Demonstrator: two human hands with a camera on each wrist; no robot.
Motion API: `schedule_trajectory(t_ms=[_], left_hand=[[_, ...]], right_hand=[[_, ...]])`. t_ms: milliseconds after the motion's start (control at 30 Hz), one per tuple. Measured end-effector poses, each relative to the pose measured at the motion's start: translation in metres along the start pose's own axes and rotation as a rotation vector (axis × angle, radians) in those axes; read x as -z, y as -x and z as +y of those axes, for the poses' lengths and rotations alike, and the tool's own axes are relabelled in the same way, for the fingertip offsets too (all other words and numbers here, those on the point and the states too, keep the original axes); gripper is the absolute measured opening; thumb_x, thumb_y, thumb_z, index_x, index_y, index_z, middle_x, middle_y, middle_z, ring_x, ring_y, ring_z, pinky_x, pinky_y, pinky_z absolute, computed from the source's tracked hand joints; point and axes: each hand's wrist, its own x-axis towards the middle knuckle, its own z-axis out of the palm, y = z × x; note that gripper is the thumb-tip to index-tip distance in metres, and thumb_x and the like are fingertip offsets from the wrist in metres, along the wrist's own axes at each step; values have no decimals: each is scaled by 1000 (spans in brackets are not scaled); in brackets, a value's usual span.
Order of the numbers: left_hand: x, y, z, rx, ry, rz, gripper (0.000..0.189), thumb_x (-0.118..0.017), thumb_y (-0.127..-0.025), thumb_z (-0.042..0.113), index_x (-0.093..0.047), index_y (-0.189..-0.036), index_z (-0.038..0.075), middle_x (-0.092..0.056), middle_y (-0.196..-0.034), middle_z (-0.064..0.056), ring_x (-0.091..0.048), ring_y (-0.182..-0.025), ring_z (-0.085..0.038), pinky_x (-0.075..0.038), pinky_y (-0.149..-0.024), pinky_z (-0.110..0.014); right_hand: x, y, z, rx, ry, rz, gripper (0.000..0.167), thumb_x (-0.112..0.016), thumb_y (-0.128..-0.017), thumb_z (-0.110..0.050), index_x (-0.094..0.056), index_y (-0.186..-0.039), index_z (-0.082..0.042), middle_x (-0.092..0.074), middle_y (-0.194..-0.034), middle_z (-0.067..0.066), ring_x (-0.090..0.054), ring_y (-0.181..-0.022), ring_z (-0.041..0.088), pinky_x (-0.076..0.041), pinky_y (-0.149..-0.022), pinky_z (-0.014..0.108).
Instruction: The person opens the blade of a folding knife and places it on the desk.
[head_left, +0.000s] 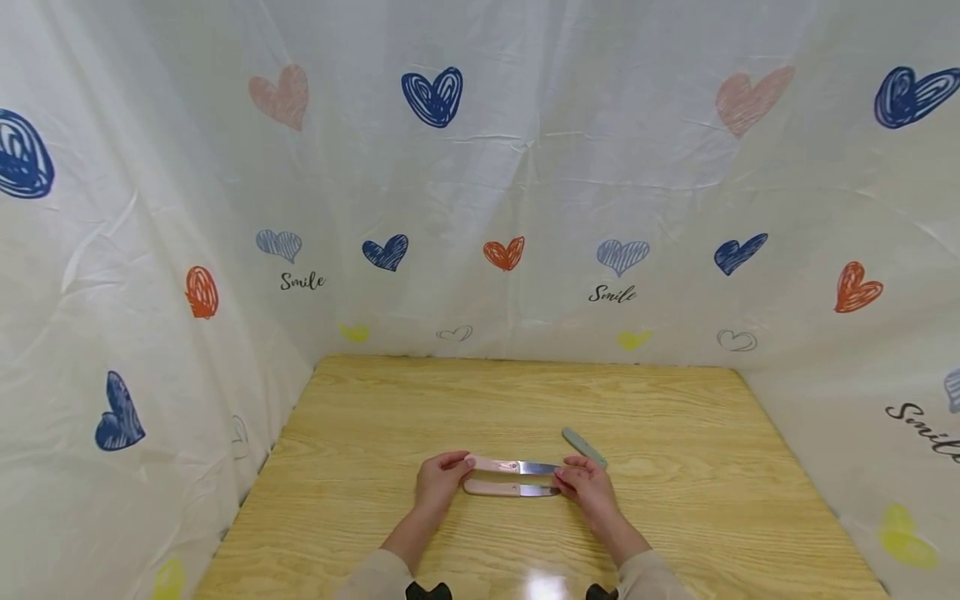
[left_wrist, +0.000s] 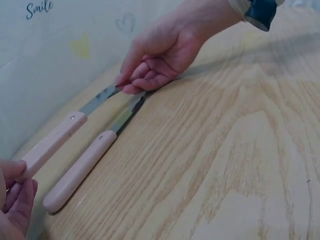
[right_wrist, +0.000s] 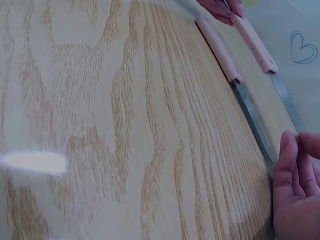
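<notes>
A white fabric curtain printed with coloured hearts and "Smile" lettering [head_left: 525,179] surrounded the back and sides of a pale yellow, wood-grained bench [head_left: 675,517]. Over the bench, the person's 2 bare hands worked at opposite ends of 1 pink-handled knife with a slim metal blade [head_left: 495,465]: the left hand [head_left: 438,483] pinched its handle end between thumb and fingers, while the right hand [head_left: 588,487] pinched the blade near the tip. A 2nd pink-handled knife with a metal blade [head_left: 491,488] lay on the bench, nearer the person and roughly parallel; whether the right fingers touched its tip could not be told. A slim, round-ended sage-green piece [head_left: 584,447] lay slantwise just beyond the right hand, showing no blade. As far as could be judged, lining up the 2 pink knives was mostly done; the pinched 1 was not yet released, and the green piece remained apart from the pair.
</notes>
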Motion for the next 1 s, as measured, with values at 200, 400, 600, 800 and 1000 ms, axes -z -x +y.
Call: schedule_trajectory(t_ms=[200,400,600,800,1000], left_hand=[[-3,-3,-8,-1,-70,36,30,-72,-86,11,-69,-108,-9,-72,-100,-20,-70,-83,-13,-59,-72,-22],[-3,-6,-10,15,-39,55,28,-71,-86,8,-69,-107,-11,-70,-104,-26,-71,-85,-16,-60,-74,-24],[-5,-7,-4,23,-124,85,25,-72,-85,8,-71,-104,-9,-71,-102,-25,-72,-82,-15,-60,-71,-24],[-8,-6,1,41,-257,126,22,-76,-82,13,-75,-98,-3,-75,-92,-17,-71,-75,-13,-59,-66,-24],[-9,-6,1,31,-319,157,22,-79,-79,15,-75,-92,-2,-75,-83,-12,-70,-71,-13,-57,-61,-24]], right_hand=[[-2,-6,2,-17,141,1,29,-65,-88,-1,-51,-110,10,-71,-77,6,-66,-63,10,-52,-53,18],[-3,-7,0,-36,179,22,26,-63,-89,0,-51,-109,10,-71,-76,8,-66,-60,10,-52,-52,17],[-4,-5,-4,-24,218,44,24,-64,-89,-1,-54,-108,12,-71,-77,9,-66,-60,11,-53,-52,17],[-7,-3,-8,-45,269,80,24,-66,-88,-2,-58,-106,12,-71,-76,10,-67,-59,11,-55,-53,19],[-7,-3,-11,-65,267,90,21,-66,-88,-1,-59,-104,12,-70,-76,11,-68,-59,12,-57,-56,21]])
